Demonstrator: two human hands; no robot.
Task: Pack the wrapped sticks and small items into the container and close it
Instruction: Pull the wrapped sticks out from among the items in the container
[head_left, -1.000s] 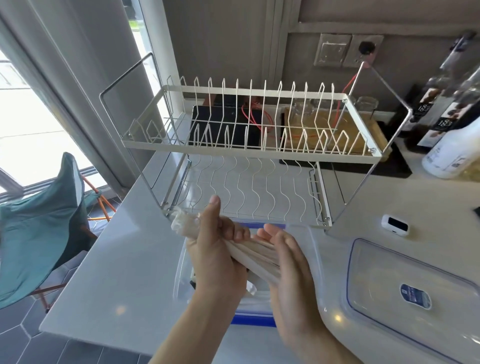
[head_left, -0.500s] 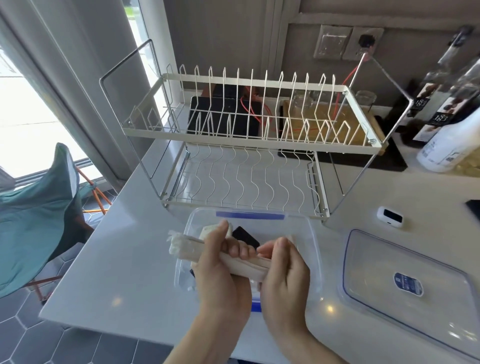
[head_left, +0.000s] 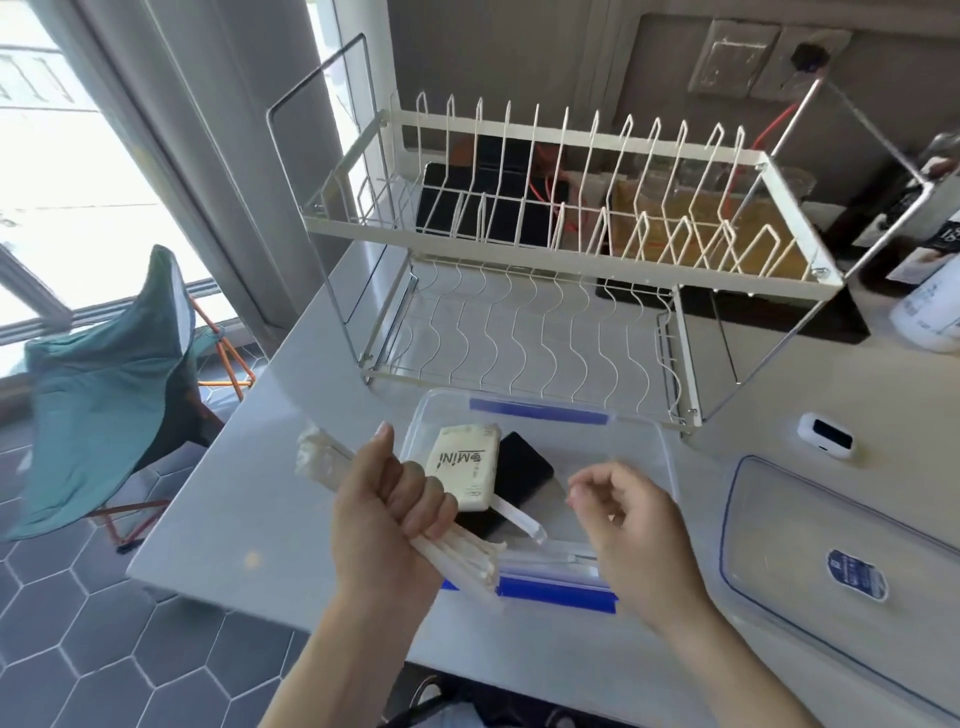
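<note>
1. Your left hand (head_left: 387, 512) grips a bundle of pale paper-wrapped sticks (head_left: 332, 467) in a closed fist, held slantwise over the near left corner of the clear plastic container with blue clip latches (head_left: 543, 410).
2. The bundle's upper end points toward the left edge of the white countertop (head_left: 228, 499); its lower end dips over the container's near rim.
3. Your right hand (head_left: 631, 525) has let go of the sticks since half a second ago. It now hovers over the container's near right part, fingers loosely curled and holding nothing.
4. The container stands open near the counter's front edge, just in front of the white two-tier wire dish rack (head_left: 561, 249).
5. Inside, at the left, lies a cream packet printed "MiNi" (head_left: 465, 467), beside a flat black rectangular item (head_left: 522, 475) that it partly overlaps.
6. The clear rectangular lid with a blue seal line (head_left: 841, 551) lies flat on the counter to the container's right, as before.
7. A small white device with a dark screen (head_left: 826, 434) sits behind the lid.
8. A teal folding chair (head_left: 104, 395) stands on the floor beyond the counter's left edge.
</note>
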